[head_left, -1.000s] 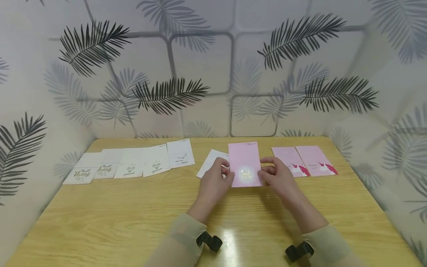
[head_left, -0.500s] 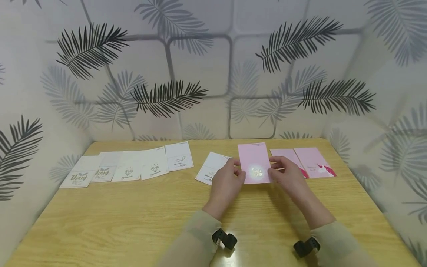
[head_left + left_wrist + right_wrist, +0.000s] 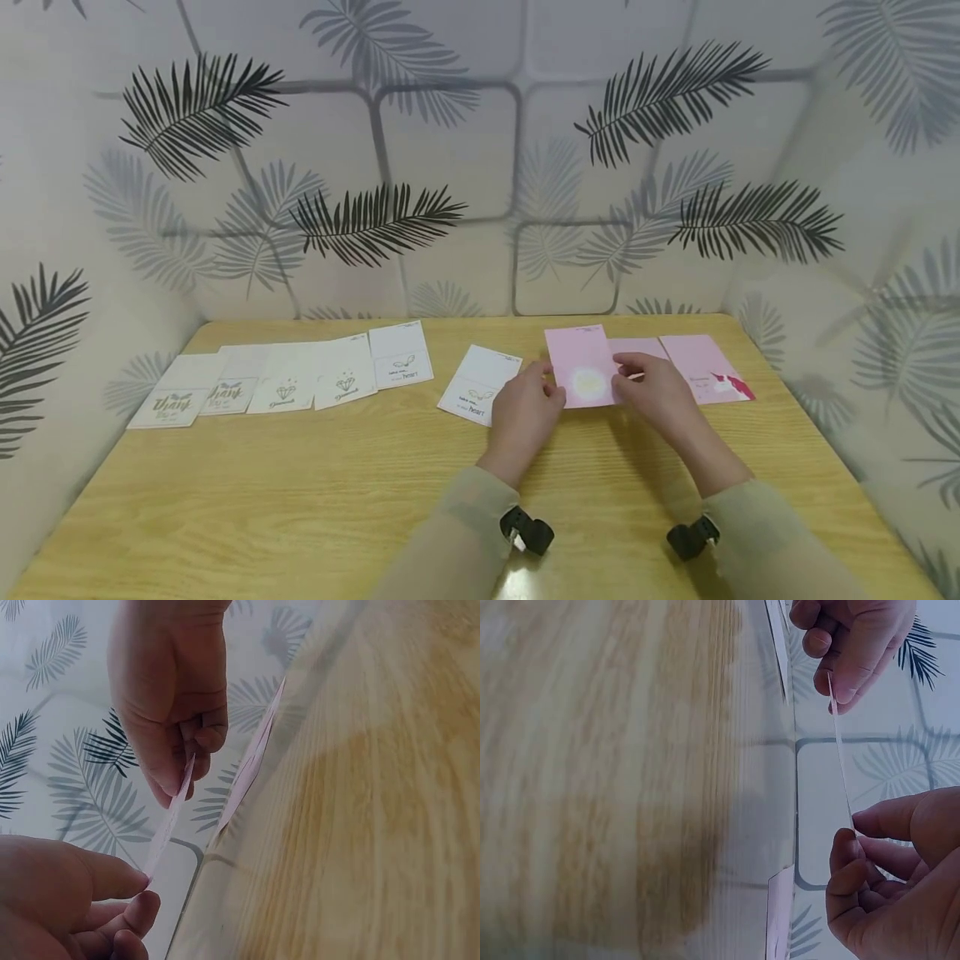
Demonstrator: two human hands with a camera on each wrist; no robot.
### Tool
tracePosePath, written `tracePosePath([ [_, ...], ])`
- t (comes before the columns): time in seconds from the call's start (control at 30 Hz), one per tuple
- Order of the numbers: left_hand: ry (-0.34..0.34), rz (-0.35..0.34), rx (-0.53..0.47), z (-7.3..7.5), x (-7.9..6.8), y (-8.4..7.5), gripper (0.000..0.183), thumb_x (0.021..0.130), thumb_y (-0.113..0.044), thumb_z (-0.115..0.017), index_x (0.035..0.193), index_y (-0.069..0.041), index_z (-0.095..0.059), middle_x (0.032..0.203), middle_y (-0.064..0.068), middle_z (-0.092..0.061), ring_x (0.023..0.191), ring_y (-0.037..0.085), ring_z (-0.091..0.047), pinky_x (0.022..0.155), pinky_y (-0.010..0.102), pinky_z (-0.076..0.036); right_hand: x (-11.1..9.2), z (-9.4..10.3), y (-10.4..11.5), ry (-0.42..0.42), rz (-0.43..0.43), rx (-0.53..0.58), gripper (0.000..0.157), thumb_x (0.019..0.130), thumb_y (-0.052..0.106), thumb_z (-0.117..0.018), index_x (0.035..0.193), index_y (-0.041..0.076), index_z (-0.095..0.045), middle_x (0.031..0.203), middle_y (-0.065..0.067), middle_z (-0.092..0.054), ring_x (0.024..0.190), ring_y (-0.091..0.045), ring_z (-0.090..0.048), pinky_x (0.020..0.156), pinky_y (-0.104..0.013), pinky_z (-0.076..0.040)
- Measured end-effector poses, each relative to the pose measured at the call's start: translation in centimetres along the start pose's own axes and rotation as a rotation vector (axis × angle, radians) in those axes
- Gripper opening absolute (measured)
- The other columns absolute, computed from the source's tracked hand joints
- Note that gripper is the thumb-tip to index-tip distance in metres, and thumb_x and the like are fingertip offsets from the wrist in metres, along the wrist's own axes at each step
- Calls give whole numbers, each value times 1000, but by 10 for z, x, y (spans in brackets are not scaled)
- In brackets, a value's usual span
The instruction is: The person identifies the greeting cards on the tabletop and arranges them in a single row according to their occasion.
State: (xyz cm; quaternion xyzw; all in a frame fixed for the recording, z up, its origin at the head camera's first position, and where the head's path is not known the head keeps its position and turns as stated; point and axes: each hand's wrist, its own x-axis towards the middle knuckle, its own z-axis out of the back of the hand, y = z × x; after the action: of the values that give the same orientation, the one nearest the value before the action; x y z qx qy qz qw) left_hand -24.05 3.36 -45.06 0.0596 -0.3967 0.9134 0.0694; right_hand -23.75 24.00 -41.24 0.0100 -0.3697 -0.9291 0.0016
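A pink card [image 3: 577,354] with a shiny round patch near its bottom is held above the table between both hands. My left hand [image 3: 525,417] pinches its left edge, and my right hand [image 3: 660,400] pinches the right edge. In the left wrist view the card [image 3: 171,821] is seen nearly edge-on, thumb and fingers on each side of it. Behind the right hand lies a pink card, partly hidden, touching another pink card [image 3: 708,367] with a unicorn print. Beside the left hand, a white card [image 3: 480,383] with a wings print lies tilted.
On the left of the wooden table [image 3: 285,492], several white cards lie in a row: thank-you cards [image 3: 172,392], diamond-print cards [image 3: 345,371] and a wings card [image 3: 402,354]. A leaf-patterned wall [image 3: 480,167] stands at the back and both sides.
Both hands have carried the pink card to the right, so it now overlaps one pink card on the table. The tilted white wings card has come more into view.
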Motion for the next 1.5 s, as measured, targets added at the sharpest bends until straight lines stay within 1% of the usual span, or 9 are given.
tracePosePath([
  [0.17, -42, -20, 50, -22, 16, 16, 36, 101, -24, -78, 134, -10, -74, 86, -10, -71, 70, 11, -61, 64, 33, -50, 7, -3, -2, -16, -6, -38, 48, 105, 15, -65, 147, -6, -63, 131, -26, -71, 113, -40, -65, 100, -55, -53],
  [0.27, -34, -9, 73, -22, 18, 11, 38, 99, -21, -79, 135, -8, -74, 83, -11, -69, 68, 9, -59, 62, 32, -47, 9, -5, -2, -17, -30, -59, 45, 105, 14, -65, 145, -6, -65, 133, -26, -70, 112, -39, -64, 101, -54, -53],
  [0.43, 18, 33, 108, -11, 11, -6, 39, 102, -20, -79, 139, -7, -73, 83, -8, -68, 68, 10, -59, 63, 31, -48, 11, -6, -2, 1, -72, -79, 44, 105, 12, -66, 144, -7, -65, 137, -27, -69, 113, -39, -62, 103, -54, -54],
  [0.53, 25, 45, 152, -12, 11, -9, 37, 103, -20, -79, 138, -10, -74, 85, -7, -70, 71, 11, -61, 64, 31, -49, 13, -7, -4, 7, -70, -94, 41, 105, 12, -66, 141, -7, -67, 138, -27, -69, 112, -39, -63, 102, -54, -54],
  [0.77, 46, 21, 211, -13, 13, -10, 27, 104, -21, -77, 130, -13, -80, 101, -3, -80, 89, 17, -74, 73, 35, -57, 21, -10, -9, -9, -36, -208, 31, 103, 11, -66, 129, -2, -78, 131, -23, -74, 105, -35, -66, 92, -53, -54],
  [0.93, 58, 10, 229, -19, 17, -6, 27, 104, -24, -77, 128, -13, -81, 107, -2, -81, 98, 19, -76, 78, 39, -60, 22, -12, -11, 5, 1, -229, 29, 101, 7, -67, 124, -4, -79, 126, -23, -75, 99, -33, -63, 87, -49, -53],
  [1.13, 102, 51, 238, -21, 17, -9, 31, 104, -27, -77, 131, -14, -80, 111, -1, -81, 101, 20, -76, 84, 39, -60, 21, -13, -12, 21, 30, -246, 29, 100, 5, -66, 123, -7, -79, 123, -24, -76, 100, -35, -61, 88, -50, -52],
  [1.33, 95, 37, 279, -23, 17, -9, 30, 102, -29, -79, 129, -16, -80, 115, -1, -81, 105, 23, -76, 83, 41, -60, 21, -17, -13, 6, 52, -296, 27, 98, 4, -67, 119, -6, -80, 121, -23, -76, 105, -37, -64, 95, -55, -52],
  [1.5, 92, 20, 319, -23, 17, -10, 30, 103, -31, -79, 129, -16, -81, 117, 2, -81, 106, 25, -76, 82, 41, -60, 19, -19, -12, -10, 58, -328, 26, 102, 8, -68, 121, -5, -79, 121, -24, -76, 107, -37, -67, 98, -57, -53],
])
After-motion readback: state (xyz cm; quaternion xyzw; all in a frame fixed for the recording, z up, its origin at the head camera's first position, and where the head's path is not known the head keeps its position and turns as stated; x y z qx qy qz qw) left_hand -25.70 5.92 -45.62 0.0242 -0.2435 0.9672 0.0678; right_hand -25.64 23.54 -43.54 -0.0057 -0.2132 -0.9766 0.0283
